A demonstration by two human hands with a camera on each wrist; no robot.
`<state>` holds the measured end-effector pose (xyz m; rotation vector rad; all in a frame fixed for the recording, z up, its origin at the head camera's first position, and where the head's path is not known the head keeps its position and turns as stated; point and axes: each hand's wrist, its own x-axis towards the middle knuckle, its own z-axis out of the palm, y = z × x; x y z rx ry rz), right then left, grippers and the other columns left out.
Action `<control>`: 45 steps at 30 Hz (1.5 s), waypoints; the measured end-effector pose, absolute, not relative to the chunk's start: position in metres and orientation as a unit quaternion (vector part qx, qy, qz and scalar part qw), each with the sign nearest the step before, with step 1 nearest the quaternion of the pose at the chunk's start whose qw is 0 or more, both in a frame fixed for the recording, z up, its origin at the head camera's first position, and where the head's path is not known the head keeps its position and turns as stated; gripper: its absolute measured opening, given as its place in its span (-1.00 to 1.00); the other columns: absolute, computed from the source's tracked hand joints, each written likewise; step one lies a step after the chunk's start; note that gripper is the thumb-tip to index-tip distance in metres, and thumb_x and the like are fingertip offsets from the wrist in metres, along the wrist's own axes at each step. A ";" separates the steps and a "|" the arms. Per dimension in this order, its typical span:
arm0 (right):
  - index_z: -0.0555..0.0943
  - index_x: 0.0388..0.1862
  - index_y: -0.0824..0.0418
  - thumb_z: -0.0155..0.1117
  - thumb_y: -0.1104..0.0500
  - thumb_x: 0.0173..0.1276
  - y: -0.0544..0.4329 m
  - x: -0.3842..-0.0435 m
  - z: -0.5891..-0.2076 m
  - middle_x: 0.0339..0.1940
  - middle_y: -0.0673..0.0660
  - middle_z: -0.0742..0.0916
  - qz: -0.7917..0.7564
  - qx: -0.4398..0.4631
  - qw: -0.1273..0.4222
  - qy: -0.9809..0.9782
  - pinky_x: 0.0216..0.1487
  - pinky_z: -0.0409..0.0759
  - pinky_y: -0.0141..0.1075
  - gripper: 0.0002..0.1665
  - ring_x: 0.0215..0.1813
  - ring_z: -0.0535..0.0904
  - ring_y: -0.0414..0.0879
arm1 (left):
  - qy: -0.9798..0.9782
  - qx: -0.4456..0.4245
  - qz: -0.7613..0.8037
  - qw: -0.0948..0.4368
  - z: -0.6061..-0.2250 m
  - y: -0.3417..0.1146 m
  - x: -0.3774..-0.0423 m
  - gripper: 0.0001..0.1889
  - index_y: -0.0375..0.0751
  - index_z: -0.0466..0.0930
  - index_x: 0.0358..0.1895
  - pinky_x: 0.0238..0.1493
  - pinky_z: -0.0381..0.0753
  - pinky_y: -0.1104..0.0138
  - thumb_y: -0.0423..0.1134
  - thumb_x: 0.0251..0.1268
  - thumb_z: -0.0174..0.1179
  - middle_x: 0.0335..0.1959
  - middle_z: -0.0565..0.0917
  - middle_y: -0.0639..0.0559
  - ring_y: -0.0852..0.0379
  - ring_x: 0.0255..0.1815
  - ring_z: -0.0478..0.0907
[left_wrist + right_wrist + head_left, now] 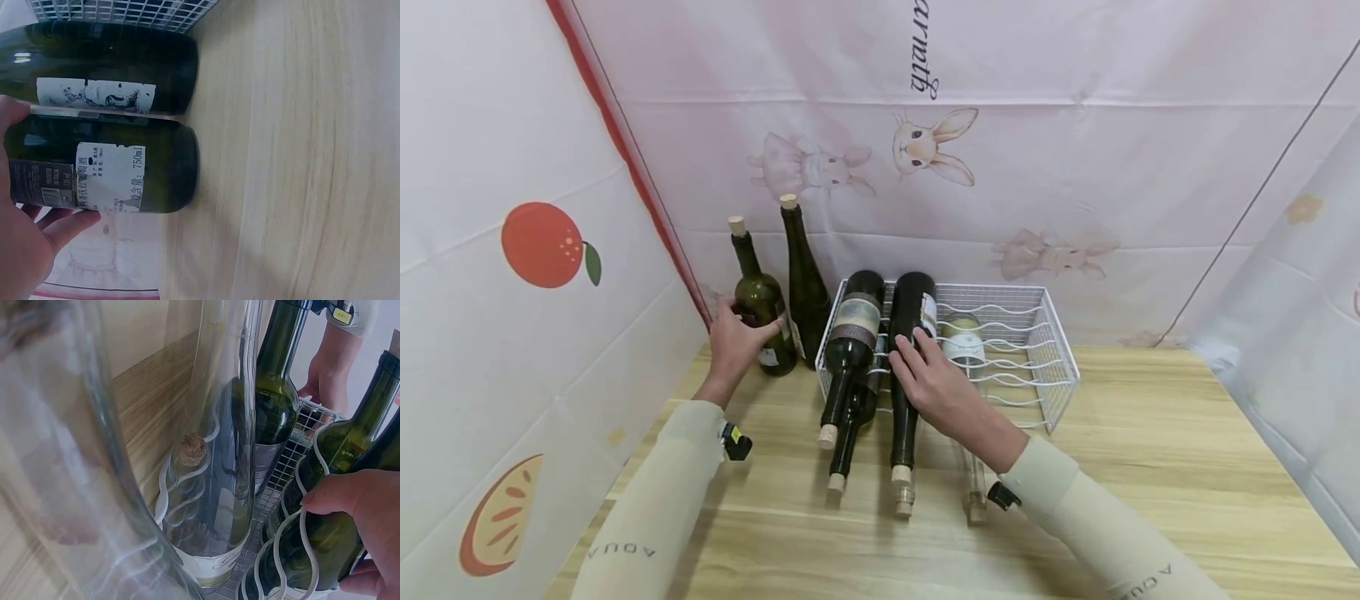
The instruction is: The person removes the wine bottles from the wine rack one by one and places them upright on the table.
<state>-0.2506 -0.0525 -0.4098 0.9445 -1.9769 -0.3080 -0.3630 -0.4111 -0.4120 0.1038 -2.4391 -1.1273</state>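
My left hand (737, 337) grips a green wine bottle (760, 287) standing upright at the left, thumb and fingers around its body; its white label with "750ml" shows in the left wrist view. Beside it stands a taller dark green bottle (805, 279), corked. A white wire rack (1054, 367) holds several bottles lying with necks toward me. My right hand (943, 392) holds a dark corked bottle (910, 304) on the rack's upper wavy wires. In the right wrist view, the thumb presses that bottle (331, 534) near the wires. The hand covers part of its body.
Left of that bottle, a dark bottle with a banded label (855, 315) lies above another dark bottle (847, 446). A clear bottle (964, 337) lies at the right of the rack. The wooden table (1157, 467) meets printed curtains (1150, 167) behind and left.
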 end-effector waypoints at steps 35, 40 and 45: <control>0.66 0.18 0.39 -0.02 0.40 0.50 -0.055 -0.249 -0.404 0.21 0.40 0.72 -0.107 0.380 0.438 -0.808 0.39 0.62 0.04 -0.60 0.22 0.65 0.36 | -0.887 0.019 -0.420 0.192 -0.410 -0.425 -0.362 -0.10 -0.30 0.23 0.40 0.17 0.55 -0.04 0.09 0.15 0.52 0.20 0.53 -0.34 -0.23 0.15 0.51; 0.70 0.08 0.37 -0.19 0.42 0.60 -0.055 -0.254 -0.408 0.13 0.38 0.75 -0.092 0.385 0.468 -0.790 0.29 0.69 0.02 -0.54 0.14 0.69 0.35 | -0.891 0.013 -0.416 0.183 -0.410 -0.425 -0.359 -0.12 -0.33 0.27 0.37 0.14 0.55 0.00 0.05 0.15 0.54 0.17 0.54 -0.33 -0.22 0.12 0.52; 0.72 0.05 0.35 -0.22 0.42 0.62 -0.054 -0.257 -0.412 0.10 0.37 0.77 -0.104 0.389 0.478 -0.780 0.24 0.72 0.02 -0.51 0.12 0.71 0.33 | -0.901 0.008 -0.399 0.169 -0.411 -0.425 -0.355 -0.08 -0.40 0.25 0.41 0.24 0.55 -0.10 -0.04 0.11 0.56 0.23 0.54 -0.40 -0.29 0.20 0.52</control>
